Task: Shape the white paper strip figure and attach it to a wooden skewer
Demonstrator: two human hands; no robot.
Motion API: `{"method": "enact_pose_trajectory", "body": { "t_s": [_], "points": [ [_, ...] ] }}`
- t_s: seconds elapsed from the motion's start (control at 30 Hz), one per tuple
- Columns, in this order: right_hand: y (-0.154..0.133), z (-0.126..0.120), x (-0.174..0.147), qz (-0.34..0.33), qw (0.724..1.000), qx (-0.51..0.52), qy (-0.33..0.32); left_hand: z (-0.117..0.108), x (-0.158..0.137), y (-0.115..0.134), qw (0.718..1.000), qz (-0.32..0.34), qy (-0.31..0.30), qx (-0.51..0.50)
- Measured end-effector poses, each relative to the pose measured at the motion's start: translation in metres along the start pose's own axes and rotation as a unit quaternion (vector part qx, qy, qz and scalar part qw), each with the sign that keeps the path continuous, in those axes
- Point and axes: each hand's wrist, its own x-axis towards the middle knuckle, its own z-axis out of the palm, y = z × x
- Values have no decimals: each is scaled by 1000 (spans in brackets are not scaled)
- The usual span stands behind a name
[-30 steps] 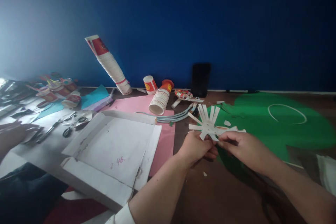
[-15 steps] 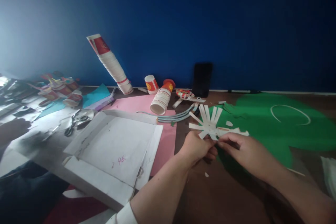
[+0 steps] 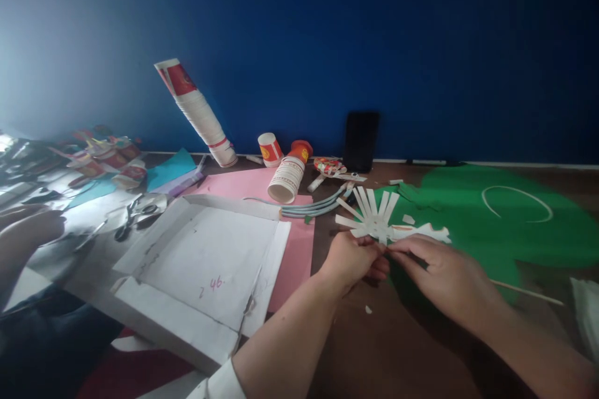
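Observation:
In front of me is a white paper cup cut into several strips that fan out like petals. My left hand grips it from below, thumb and fingers closed at its near edge. My right hand pinches at the same edge, its fingertips almost touching the left thumb. Beyond the right fingers extends a white paper piece with a wavy end; its link to the cup is unclear. A thin wooden stick sticks out from behind the right wrist; whether that hand holds it is hidden.
A white box lid lies left on pink paper. Paper cups, a tall cup stack and a dark phone are along the wall. Green paper spreads right. Another person's hand is far left, near scissors.
The cut cup has turned slightly and its strips have shifted. The white piece and the wooden stick have moved right, the stick showing more. The other person's hand has come further into view.

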Motion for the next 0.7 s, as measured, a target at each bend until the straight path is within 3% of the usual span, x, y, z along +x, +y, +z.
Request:
{"method": "enact_pose_trajectory", "body": {
  "t_s": [0.27,0.7],
  "points": [
    [0,-3,6,41,999,22,-27,0,3,-6,1000,26,-2,0],
    [-5,0,6,85,994,36,-57,4,-2,2,999,-11,30,-6]
  ]
}}
